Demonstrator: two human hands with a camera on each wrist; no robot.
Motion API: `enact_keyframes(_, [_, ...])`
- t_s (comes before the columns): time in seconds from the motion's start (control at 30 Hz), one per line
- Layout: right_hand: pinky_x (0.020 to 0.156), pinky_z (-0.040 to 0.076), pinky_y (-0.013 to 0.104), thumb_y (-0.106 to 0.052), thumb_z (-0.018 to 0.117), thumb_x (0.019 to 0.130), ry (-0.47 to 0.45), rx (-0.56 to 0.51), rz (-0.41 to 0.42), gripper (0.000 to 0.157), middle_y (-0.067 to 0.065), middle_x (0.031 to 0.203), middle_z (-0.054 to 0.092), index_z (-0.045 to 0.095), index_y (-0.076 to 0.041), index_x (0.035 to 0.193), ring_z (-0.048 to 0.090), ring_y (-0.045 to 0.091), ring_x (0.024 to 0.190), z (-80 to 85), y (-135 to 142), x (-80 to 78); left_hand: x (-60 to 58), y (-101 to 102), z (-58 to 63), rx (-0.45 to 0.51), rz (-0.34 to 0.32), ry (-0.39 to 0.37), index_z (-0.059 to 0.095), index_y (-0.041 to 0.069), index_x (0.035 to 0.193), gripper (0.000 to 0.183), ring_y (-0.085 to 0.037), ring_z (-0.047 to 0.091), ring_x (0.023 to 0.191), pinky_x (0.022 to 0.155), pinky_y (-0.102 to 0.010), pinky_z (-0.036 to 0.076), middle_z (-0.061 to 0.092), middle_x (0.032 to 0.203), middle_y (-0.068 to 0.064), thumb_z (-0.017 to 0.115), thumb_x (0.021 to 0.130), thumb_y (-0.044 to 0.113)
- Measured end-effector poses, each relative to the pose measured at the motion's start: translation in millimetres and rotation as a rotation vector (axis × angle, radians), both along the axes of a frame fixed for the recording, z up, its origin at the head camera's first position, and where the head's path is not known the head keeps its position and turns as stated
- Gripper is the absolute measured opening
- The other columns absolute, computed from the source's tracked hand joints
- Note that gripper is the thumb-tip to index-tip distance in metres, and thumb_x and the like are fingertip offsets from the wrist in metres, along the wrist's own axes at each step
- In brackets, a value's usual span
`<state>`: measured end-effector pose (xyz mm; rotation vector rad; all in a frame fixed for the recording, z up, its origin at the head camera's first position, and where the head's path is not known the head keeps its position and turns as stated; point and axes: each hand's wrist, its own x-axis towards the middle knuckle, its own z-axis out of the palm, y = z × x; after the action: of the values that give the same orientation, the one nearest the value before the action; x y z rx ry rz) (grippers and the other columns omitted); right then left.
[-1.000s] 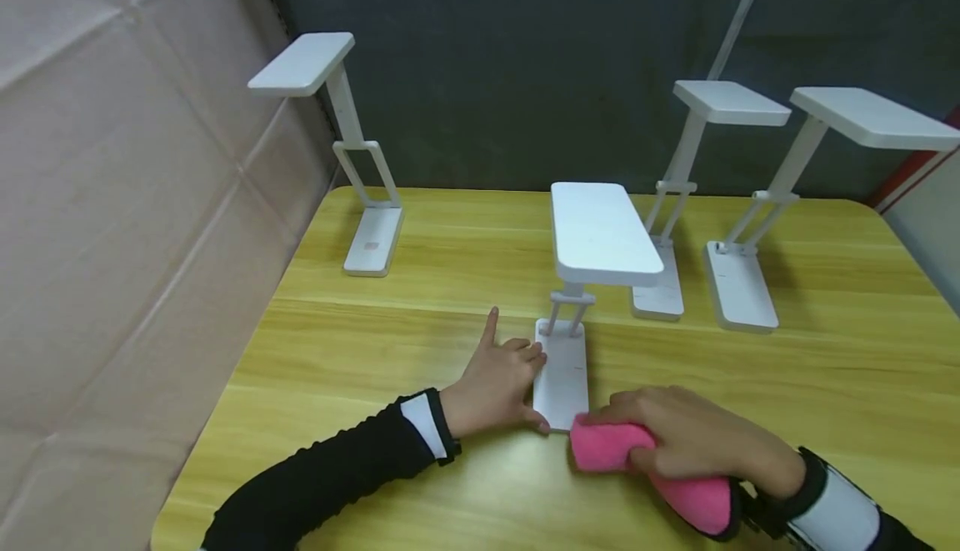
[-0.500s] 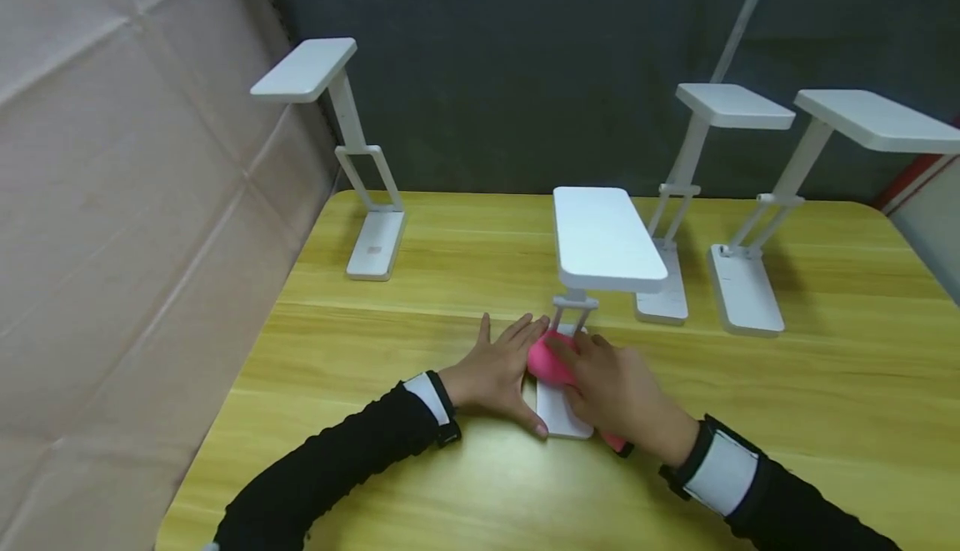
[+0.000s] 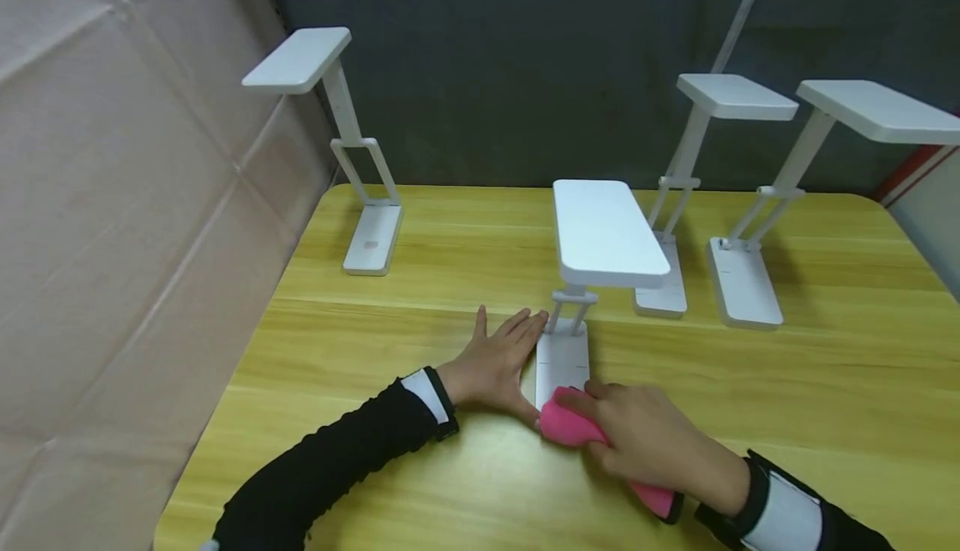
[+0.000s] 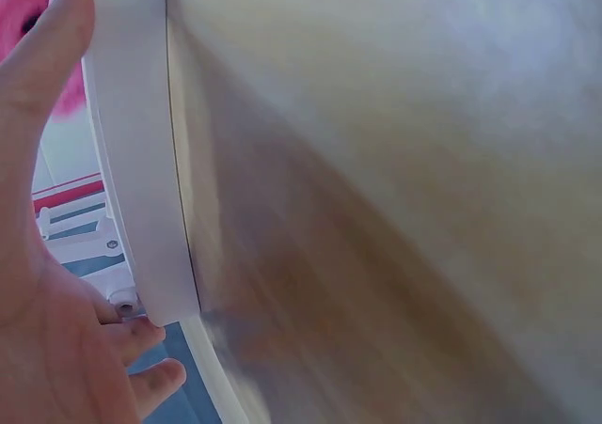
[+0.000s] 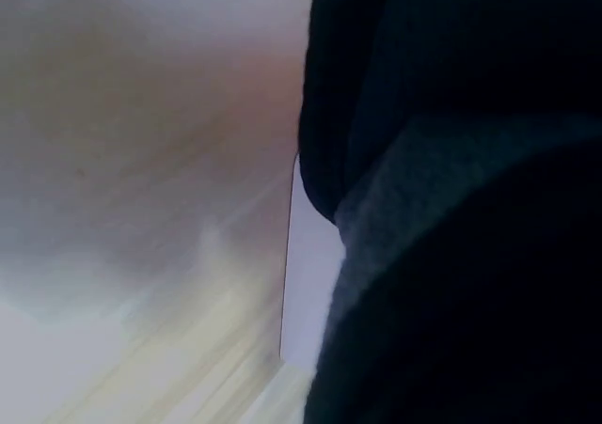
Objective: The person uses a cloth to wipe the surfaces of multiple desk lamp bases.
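A white folding desk lamp stands at the middle of the table, its flat head above a rectangular base. My left hand lies spread along the base's left edge, fingers straight and thumb at the near left corner. In the left wrist view, the thumb and fingertips touch the base's side. My right hand grips a soft pink cloth with a black edge at the base's near end. Dark fabric fills much of the right wrist view, beside part of the white base.
Another white lamp stands at the far left of the table. Two more lamps, one in the middle right and one further right, stand behind the nearest one. A pale cloth-covered wall borders the left side.
The right hand moved the pink cloth up onto the base near the hinge, then back down to its near end. My left hand's fingers spread and straightened along the base.
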<state>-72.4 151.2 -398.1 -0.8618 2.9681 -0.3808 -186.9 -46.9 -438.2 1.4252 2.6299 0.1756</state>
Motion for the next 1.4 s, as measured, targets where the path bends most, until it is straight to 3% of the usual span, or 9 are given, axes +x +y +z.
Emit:
enact_keyframes(0.2, [0.044, 0.035, 0.024, -0.02, 0.064, 0.066, -0.135, -0.029, 0.036, 0.047, -0.012, 0.08, 0.05, 0.059, -0.025, 0.113, 0.037, 0.003, 0.054, 8.5, 4, 9.3, -1.2, 1, 0.8, -0.012, 0.007, -0.016, -0.005, 0.008, 0.142, 0.136, -0.022, 0.004, 0.136, 0.096, -0.071, 0.0, 0.006, 0.15, -0.005, 0.055, 0.049, 0.087])
enact_keyframes(0.37, [0.051, 0.041, 0.026, -0.018, 0.062, 0.068, -0.179, -0.073, 0.085, 0.048, -0.01, 0.09, 0.057, 0.059, -0.027, 0.115, 0.044, 0.001, 0.064, 17.4, 12, 1.9, -1.5, 4, 1.6, -0.005, 0.008, -0.051, -0.006, 0.009, 0.142, 0.136, -0.021, 0.003, 0.136, 0.095, -0.07, -0.003, 0.005, 0.15, -0.004, 0.059, 0.049, 0.084])
enact_keyframes(0.5, [0.05, 0.042, 0.025, -0.018, 0.063, 0.07, -0.02, -0.096, 0.075, 0.051, 0.0, 0.099, 0.06, 0.056, -0.023, 0.12, 0.047, 0.005, 0.064, 17.2, 19, -22.3, -1.4, 5, 1.4, 0.005, 0.005, -0.07, -0.006, 0.011, 0.142, 0.135, -0.021, 0.002, 0.136, 0.096, -0.07, -0.005, 0.004, 0.15, -0.003, 0.06, 0.049, 0.083])
enact_keyframes(0.67, [0.056, 0.046, 0.026, -0.019, 0.067, 0.07, 0.234, -0.101, 0.191, 0.053, 0.004, 0.1, 0.059, 0.054, -0.016, 0.122, 0.052, 0.01, 0.069, -0.1, 19, -55.1, 0.0, 2, -1.3, 0.023, 0.015, -0.109, -0.004, 0.014, 0.143, 0.132, -0.02, 0.002, 0.136, 0.095, -0.07, -0.005, 0.002, 0.151, -0.001, 0.06, 0.05, 0.083])
enact_keyframes(0.83, [0.053, 0.046, 0.024, -0.021, 0.068, 0.07, 0.313, -0.1, 0.235, 0.052, 0.002, 0.094, 0.059, 0.055, -0.014, 0.119, 0.049, 0.009, 0.064, -15.2, 18, -64.9, 2.0, 0, -4.8, 0.029, 0.023, -0.114, -0.005, 0.015, 0.142, 0.132, -0.02, 0.003, 0.136, 0.095, -0.07, -0.005, 0.002, 0.151, 0.0, 0.059, 0.05, 0.083])
enact_keyframes(0.9, [0.056, 0.048, 0.027, -0.02, 0.069, 0.069, 0.304, -0.111, 0.209, 0.051, 0.004, 0.095, 0.061, 0.056, -0.013, 0.118, 0.053, 0.011, 0.068, -16.9, 20, -63.8, 2.4, -1, -4.6, 0.029, 0.023, -0.096, -0.005, 0.013, 0.142, 0.133, -0.02, 0.004, 0.136, 0.095, -0.071, -0.005, 0.003, 0.151, -0.001, 0.059, 0.05, 0.084])
enact_keyframes(1.0, [0.056, 0.048, 0.029, -0.017, 0.068, 0.069, 0.226, -0.095, 0.105, 0.05, 0.006, 0.096, 0.062, 0.057, -0.013, 0.117, 0.055, 0.012, 0.07, -14.7, 24, -60.3, 2.1, -1, -3.3, 0.031, 0.027, -0.083, -0.005, 0.012, 0.142, 0.134, -0.02, 0.004, 0.136, 0.095, -0.07, -0.005, 0.004, 0.15, -0.001, 0.059, 0.049, 0.084])
enact_keyframes(1.17, [0.045, 0.037, 0.024, -0.016, 0.063, 0.072, 0.06, -0.031, -0.068, 0.047, 0.003, 0.087, 0.058, 0.057, -0.016, 0.118, 0.043, 0.006, 0.057, -6.4, 27, -53.4, 0.7, -2, -2.5, 0.028, 0.025, -0.083, -0.006, 0.013, 0.142, 0.133, -0.021, 0.005, 0.136, 0.095, -0.07, -0.005, 0.004, 0.151, -0.002, 0.058, 0.05, 0.084])
enact_keyframes(1.4, [0.042, 0.036, 0.022, -0.016, 0.06, 0.071, -0.039, -0.048, -0.132, 0.044, -0.003, 0.077, 0.053, 0.059, -0.012, 0.115, 0.039, 0.005, 0.052, -3.0, 30, -39.0, 0.4, -2, -2.6, 0.023, 0.025, -0.071, -0.006, 0.013, 0.142, 0.134, -0.021, 0.004, 0.136, 0.094, -0.071, -0.005, 0.004, 0.15, -0.002, 0.058, 0.049, 0.085])
